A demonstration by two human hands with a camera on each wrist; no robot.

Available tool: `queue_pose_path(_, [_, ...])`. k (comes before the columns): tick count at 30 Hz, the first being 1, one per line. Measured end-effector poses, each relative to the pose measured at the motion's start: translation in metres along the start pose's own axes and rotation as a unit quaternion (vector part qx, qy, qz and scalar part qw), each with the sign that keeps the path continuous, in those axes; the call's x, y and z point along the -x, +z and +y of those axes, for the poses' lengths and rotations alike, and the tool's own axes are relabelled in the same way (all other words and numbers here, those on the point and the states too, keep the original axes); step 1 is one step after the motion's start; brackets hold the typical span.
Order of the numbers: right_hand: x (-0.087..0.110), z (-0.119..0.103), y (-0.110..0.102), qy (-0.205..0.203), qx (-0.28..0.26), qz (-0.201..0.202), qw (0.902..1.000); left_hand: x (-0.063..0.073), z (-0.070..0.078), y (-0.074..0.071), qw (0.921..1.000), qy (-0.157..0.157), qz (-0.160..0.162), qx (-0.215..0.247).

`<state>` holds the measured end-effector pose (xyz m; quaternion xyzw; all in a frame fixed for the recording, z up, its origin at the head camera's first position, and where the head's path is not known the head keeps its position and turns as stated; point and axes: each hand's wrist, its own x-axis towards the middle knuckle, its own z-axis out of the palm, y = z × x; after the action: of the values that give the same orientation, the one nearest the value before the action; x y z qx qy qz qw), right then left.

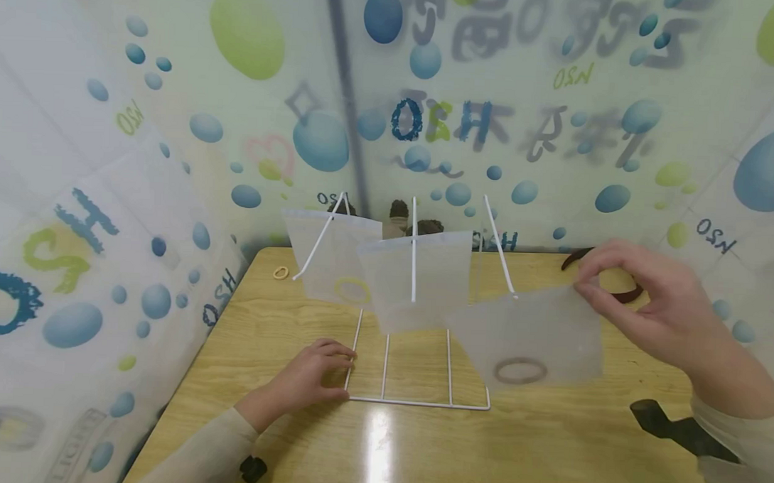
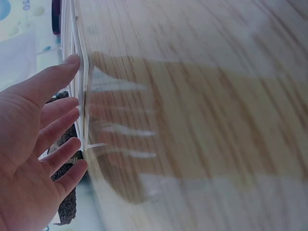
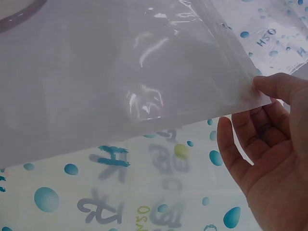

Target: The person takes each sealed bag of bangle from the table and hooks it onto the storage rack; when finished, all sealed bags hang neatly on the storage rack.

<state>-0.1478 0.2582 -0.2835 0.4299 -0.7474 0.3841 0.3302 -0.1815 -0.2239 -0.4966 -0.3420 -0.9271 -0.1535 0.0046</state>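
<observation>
My right hand pinches the upper right corner of a frosted plastic bag between thumb and fingertip. Inside that bag lies a brownish ring. The bag's top edge is at the tip of the right prong of a white wire rack; whether it is hooked there, I cannot tell. On the left prong hangs another frosted bag with a yellow ring in it, and a third bag hangs on the middle prong. My left hand touches the rack's base at its left front corner, fingers loosely extended.
A small beige ring lies on the wooden table at the back left. Behind my right hand sits a dark brown ring. Dark brown objects stand behind the rack. Printed curtains enclose the table.
</observation>
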Motion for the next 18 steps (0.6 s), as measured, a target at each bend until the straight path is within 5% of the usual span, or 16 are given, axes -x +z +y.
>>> queue_pose_path(18, [-0.005,0.01,0.005,-0.002,0.003,0.003,1.0,0.0,0.003,-0.003,1.0,0.001,-0.001,0.003])
